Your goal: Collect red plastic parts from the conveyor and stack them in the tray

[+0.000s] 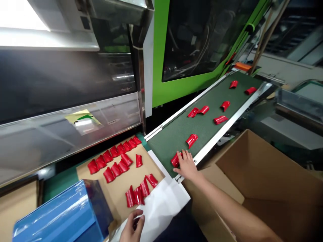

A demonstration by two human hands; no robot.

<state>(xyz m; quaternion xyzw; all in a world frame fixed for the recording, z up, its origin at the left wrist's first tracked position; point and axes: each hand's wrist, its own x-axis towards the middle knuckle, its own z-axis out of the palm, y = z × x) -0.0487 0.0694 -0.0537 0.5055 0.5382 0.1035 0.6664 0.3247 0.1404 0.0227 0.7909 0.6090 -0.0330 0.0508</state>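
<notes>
My right hand [186, 165] reaches over the lower end of the green conveyor belt [166, 139]. Its thumb and fingers are around the near end of a glossy red curved plastic part [174, 160], which still rests on the belt. Just up the belt lies another red part [191, 140]. My left hand [132, 227] is low in the view, fingers curled, with a gap between thumb and fingertips and nothing seen in it. It is near a group of red parts [138, 195] on a cardboard sheet [101, 188]. Longer rows of red parts [107, 156] lie farther back.
More red parts [220, 119] are scattered up the belt, between metal side rails [214, 137]. A blue bin [58, 215] stands at lower left, and an open cardboard box [267, 168] at right. White sheeting [164, 201] covers the near edge. A green machine [158, 84] rises behind.
</notes>
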